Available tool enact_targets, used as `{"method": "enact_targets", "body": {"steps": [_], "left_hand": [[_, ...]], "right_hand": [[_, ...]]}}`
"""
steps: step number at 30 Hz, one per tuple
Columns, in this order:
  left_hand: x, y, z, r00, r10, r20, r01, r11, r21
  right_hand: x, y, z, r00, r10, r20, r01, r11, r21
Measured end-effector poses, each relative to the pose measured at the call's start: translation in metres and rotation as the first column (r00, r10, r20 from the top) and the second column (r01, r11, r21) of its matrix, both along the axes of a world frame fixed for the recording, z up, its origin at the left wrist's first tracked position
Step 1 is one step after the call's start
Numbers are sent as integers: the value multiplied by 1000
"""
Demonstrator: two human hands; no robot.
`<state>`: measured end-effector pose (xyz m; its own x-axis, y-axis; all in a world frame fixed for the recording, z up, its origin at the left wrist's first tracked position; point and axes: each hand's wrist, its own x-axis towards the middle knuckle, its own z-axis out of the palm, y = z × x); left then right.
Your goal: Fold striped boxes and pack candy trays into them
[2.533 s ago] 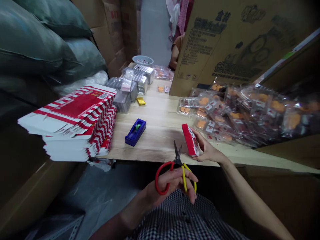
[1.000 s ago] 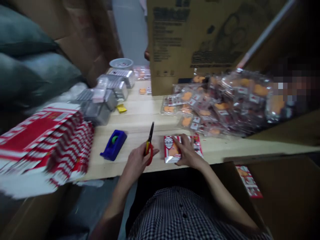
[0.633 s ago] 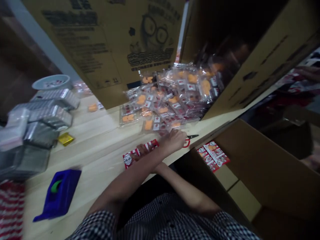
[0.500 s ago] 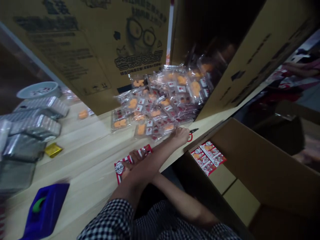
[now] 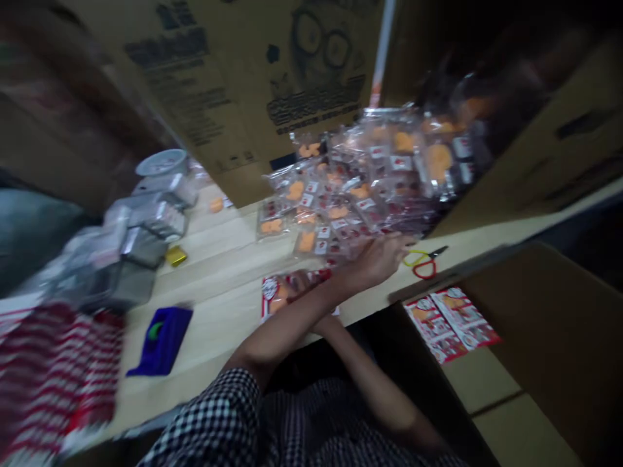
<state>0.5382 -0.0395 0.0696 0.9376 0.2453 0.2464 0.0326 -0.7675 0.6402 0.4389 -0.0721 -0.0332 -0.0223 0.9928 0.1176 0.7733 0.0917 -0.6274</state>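
My left arm crosses over my right arm. My left hand (image 5: 387, 254) is at the front right edge of the pile of clear sachets (image 5: 360, 188), beside scissors (image 5: 424, 264) with yellow and red handles. Its fingers are blurred, and whether they grip anything is unclear. Under the left forearm, my right hand (image 5: 302, 285) has its fingers bent over a red-and-white printed packet (image 5: 270, 288) at the table's front edge. The forearm hides part of that packet. Orange shaped pieces and small white labels show inside the sachets.
A printed carton (image 5: 214, 104) stands behind the pile. Silver tins (image 5: 141, 246), a gold piece (image 5: 176, 255), a blue tape dispenser (image 5: 163, 340) and red-striped packets (image 5: 97, 370) lie to the left. Two printed packets (image 5: 452, 318) lie in an open carton (image 5: 545, 305) at right.
The view has swung left, bringing in the striped packets. My left hand has moved clear of the scissors, whose handles now show. My right hand stays on the red-and-white packet.
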Motion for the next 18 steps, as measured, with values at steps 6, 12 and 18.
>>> {"method": "enact_targets", "body": {"steps": [6, 12, 18], "left_hand": [[-227, 44, 59, 665, 691, 285, -645, 723, -247], [-316, -9, 17, 649, 751, 121, -656, 633, -411], [-325, -38, -18, 553, 831, -57, -636, 377, -673]], "right_hand": [[11, -14, 38, 962, -34, -270, 77, 986, 150], [-21, -29, 53, 962, 36, -271, 29, 972, 232], [-50, -25, 49, 985, 167, -52, -156, 972, 178]]}}
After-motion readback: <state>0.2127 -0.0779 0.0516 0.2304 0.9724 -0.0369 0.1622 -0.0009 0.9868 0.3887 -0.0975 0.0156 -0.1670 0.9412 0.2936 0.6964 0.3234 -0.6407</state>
